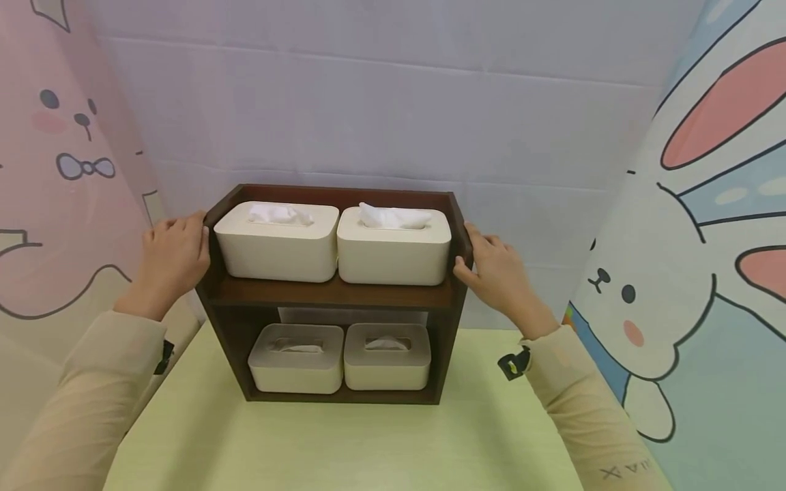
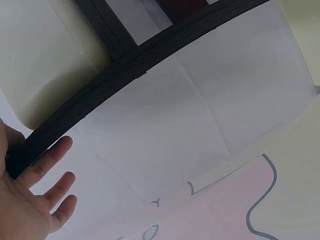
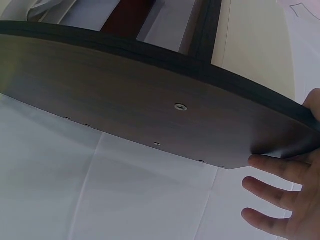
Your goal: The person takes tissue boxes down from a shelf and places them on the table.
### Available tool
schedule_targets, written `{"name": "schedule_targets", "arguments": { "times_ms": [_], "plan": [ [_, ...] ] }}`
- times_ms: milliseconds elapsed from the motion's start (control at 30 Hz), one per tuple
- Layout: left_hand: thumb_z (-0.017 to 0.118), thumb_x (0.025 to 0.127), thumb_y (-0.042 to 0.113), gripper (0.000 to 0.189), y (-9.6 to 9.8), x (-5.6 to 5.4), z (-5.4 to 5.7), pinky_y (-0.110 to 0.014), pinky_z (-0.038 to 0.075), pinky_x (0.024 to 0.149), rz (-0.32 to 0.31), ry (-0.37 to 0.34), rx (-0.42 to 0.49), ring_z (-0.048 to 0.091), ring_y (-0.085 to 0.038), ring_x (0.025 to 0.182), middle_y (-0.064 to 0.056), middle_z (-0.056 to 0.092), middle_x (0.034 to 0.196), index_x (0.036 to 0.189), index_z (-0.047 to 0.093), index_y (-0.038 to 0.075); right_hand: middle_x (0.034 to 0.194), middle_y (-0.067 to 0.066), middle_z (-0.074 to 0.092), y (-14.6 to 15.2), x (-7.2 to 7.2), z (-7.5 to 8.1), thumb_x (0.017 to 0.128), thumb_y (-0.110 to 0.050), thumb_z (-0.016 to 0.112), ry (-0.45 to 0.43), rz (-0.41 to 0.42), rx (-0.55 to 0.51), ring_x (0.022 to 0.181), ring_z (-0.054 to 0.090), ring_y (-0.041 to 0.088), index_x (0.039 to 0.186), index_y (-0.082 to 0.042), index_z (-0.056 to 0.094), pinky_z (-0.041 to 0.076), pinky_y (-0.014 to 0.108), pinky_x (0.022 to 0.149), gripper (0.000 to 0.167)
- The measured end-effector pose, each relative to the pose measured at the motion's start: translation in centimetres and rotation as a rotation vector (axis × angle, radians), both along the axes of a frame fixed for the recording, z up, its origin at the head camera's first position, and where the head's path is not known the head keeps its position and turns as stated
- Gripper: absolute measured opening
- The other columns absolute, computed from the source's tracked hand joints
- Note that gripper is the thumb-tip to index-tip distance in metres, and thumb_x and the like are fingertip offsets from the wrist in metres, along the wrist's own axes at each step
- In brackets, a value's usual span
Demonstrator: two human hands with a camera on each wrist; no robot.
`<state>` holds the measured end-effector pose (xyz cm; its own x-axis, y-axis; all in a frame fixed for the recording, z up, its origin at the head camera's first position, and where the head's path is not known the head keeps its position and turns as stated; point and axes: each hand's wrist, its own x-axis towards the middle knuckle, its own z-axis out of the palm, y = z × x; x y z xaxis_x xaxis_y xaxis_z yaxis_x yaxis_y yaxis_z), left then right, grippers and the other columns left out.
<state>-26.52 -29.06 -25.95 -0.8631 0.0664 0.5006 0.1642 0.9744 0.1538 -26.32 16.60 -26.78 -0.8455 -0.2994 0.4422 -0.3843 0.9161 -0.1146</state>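
Note:
A dark brown two-tier wooden shelf (image 1: 344,296) stands on the table, seen from the front. My left hand (image 1: 175,256) grips the upper edge of its left side panel; in the left wrist view the thumb is on the inner face and the forefinger on the outer. My right hand (image 1: 499,276) holds the right side panel (image 3: 125,80) the same way, its other fingers spread. On the upper tier sit two white tissue boxes, a left one (image 1: 279,252) and a right one (image 1: 393,256), tissue poking out. Two more, left (image 1: 295,372) and right (image 1: 387,368), sit below.
The pale green table (image 1: 344,450) stretches in front of the shelf and to both sides. Behind it hangs a whitish cloth (image 1: 393,123). Cartoon-printed curtains flank it, a pink one (image 1: 61,204) on the left and a rabbit one (image 1: 688,314) on the right.

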Motion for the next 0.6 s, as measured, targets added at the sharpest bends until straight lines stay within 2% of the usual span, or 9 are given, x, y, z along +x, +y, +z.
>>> {"name": "schedule_targets", "arguments": {
  "times_ms": [200,400,600],
  "plan": [
    [0.019,0.099,0.021,0.046,-0.1,-1.2,0.6,-0.066,0.026,0.088,0.003,-0.012,-0.028,0.036,-0.053,0.110,-0.034,0.045,0.124,0.129,0.039,-0.008,0.126,0.021,0.053,0.0,0.0,0.0,0.091,-0.034,0.042,0.018,-0.001,0.004,0.114,0.049,0.039,0.142,-0.002,0.028,0.042,0.056,0.088,0.062],
    [0.023,0.098,0.017,0.045,-0.2,-2.2,1.1,-0.065,0.027,0.093,-0.035,-0.033,-0.073,0.036,-0.053,0.112,-0.035,0.045,0.125,0.129,0.039,-0.010,0.125,0.021,0.054,0.0,0.0,0.2,0.090,-0.033,0.043,0.030,-0.003,0.012,0.114,0.049,0.039,0.141,-0.001,0.030,0.042,0.057,0.087,0.062],
    [0.024,0.096,0.014,0.044,-0.5,-2.6,1.5,-0.065,0.026,0.095,-0.065,-0.067,-0.094,0.035,-0.053,0.114,-0.033,0.045,0.127,0.129,0.040,-0.010,0.126,0.020,0.054,0.0,-0.1,0.4,0.088,-0.031,0.047,0.055,0.016,0.019,0.115,0.047,0.039,0.139,0.000,0.033,0.043,0.057,0.087,0.062]
  ]
}}
